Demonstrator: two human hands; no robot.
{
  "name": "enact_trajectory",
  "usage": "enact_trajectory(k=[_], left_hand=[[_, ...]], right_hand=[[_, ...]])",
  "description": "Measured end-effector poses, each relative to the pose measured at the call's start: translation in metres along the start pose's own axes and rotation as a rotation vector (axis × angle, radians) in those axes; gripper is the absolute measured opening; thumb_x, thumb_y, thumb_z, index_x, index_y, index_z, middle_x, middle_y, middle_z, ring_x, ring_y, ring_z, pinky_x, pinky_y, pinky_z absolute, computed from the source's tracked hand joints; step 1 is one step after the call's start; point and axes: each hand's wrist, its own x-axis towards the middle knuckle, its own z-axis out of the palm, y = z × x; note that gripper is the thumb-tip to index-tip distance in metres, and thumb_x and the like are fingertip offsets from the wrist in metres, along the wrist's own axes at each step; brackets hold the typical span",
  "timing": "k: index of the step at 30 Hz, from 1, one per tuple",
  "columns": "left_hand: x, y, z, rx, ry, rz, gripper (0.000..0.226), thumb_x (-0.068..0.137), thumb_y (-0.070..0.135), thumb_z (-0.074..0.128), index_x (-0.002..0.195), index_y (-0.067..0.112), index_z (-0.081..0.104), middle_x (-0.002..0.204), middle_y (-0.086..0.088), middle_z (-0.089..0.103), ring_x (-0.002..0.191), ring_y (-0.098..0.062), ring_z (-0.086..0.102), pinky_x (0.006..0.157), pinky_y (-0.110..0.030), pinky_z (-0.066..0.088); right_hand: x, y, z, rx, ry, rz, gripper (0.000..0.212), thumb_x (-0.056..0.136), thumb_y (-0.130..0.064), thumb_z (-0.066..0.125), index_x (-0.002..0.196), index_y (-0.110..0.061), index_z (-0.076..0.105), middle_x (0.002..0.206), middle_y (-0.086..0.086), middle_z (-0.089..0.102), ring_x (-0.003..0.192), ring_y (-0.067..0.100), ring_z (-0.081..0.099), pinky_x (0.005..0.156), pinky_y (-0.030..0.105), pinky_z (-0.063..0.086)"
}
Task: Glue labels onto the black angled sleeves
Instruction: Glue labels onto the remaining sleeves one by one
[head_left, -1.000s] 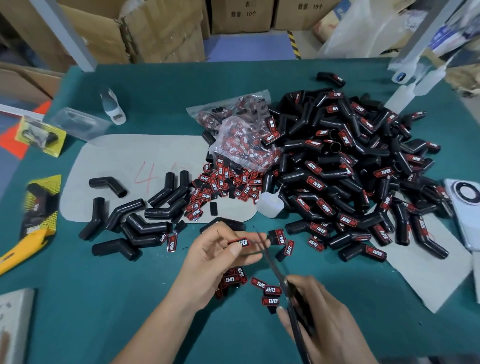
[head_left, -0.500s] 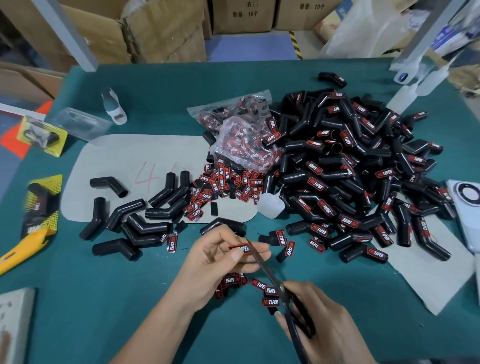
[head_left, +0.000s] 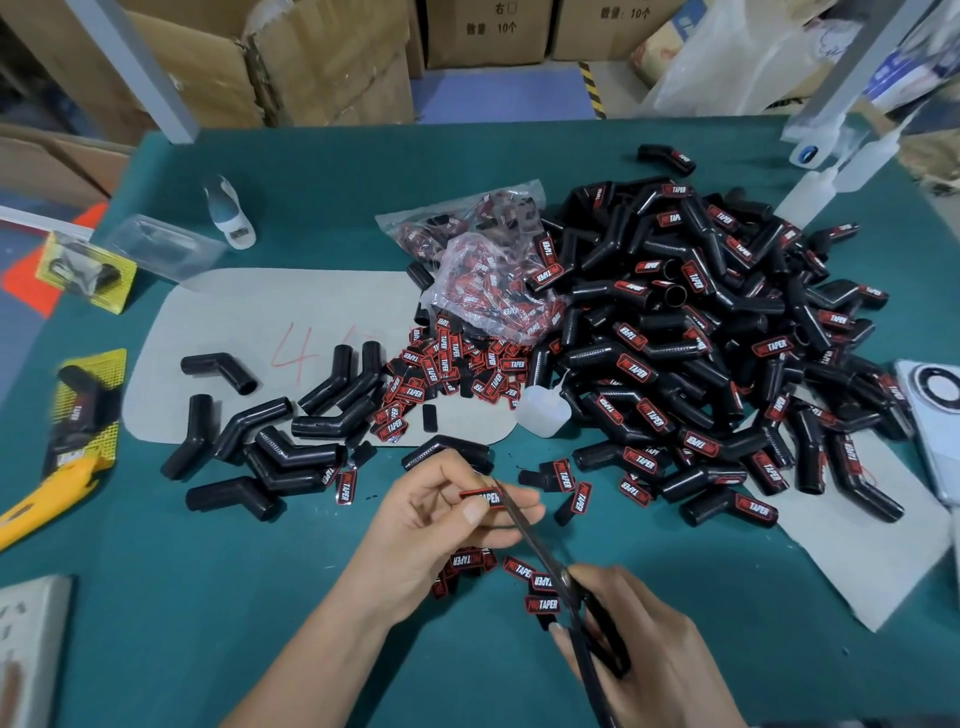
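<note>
At the far left edge of the green worktop (head_left: 156, 597) a yellow utility knife (head_left: 36, 512) is lying, and just above it a yellow mesh card (head_left: 111, 405) is carrying one labelled sleeve. To the right of it, a small group of unlabelled black angled sleeves (head_left: 291, 447) is resting partly on a grey cardboard sheet (head_left: 249, 317) and partly on the worktop. Next, a heap of loose red-and-black labels (head_left: 452, 364) is spreading near the middle, with a clear plastic bag (head_left: 488, 291) of more labels behind it. The left hand (head_left: 441, 519) is pinching one label (head_left: 483, 496) between thumb and fingers, above a few labels lying on the worktop. The scissors (head_left: 550, 566) are reaching this label with the blade tips, and the right hand (head_left: 639, 654) is gripping the black handles, fingers curled through the loops. A small white glue bottle (head_left: 543, 410) is standing just beside the big pile of labelled sleeves (head_left: 701, 332), which is filling the right side. A phone (head_left: 935, 415) is lying at the right edge.
</note>
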Motion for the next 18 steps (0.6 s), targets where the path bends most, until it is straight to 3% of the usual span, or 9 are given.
enact_trajectory(k=[4,11,15,18], left_hand=[[0.0003,-0.0009,-0.0013,0.004,0.007,0.0,0.01,0.096,0.025,0.074,0.088,0.028,0.068,0.112,-0.017,0.078,0.104,-0.036,0.077,0.08,-0.029,0.062],[0.0001,-0.0008,-0.0007,0.001,0.001,-0.004,0.018,0.09,0.038,0.082,0.088,0.026,0.069,0.112,-0.018,0.078,0.106,-0.036,0.076,0.081,-0.03,0.063],[0.0009,-0.0028,-0.0008,0.001,-0.003,-0.005,0.018,0.09,0.037,0.081,0.088,0.026,0.068,0.114,-0.019,0.077,0.107,-0.037,0.076,0.081,-0.03,0.063],[0.0024,-0.0024,-0.0008,-0.001,0.012,-0.001,0.019,0.089,0.038,0.082,0.087,0.026,0.068,0.116,-0.019,0.077,0.108,-0.034,0.076,0.082,-0.03,0.062]], right_hand=[[-0.0015,0.0025,0.0011,0.005,-0.008,-0.005,0.033,0.086,-0.042,0.067,0.115,-0.046,0.053,0.081,-0.016,0.052,0.061,-0.008,0.042,0.053,0.013,0.045],[0.0,0.0014,0.0023,0.013,0.001,-0.003,0.027,0.088,-0.043,0.065,0.112,-0.039,0.056,0.078,-0.014,0.056,0.059,-0.003,0.04,0.048,0.017,0.047],[-0.0003,-0.0013,-0.0001,0.019,-0.009,0.011,0.04,0.081,-0.035,0.078,0.112,-0.043,0.054,0.079,-0.022,0.052,0.059,-0.007,0.04,0.05,0.016,0.046],[-0.0069,0.0012,-0.0064,0.031,-0.043,0.065,0.035,0.085,-0.049,0.064,0.117,-0.049,0.05,0.082,-0.016,0.051,0.061,-0.003,0.044,0.056,0.015,0.047]])
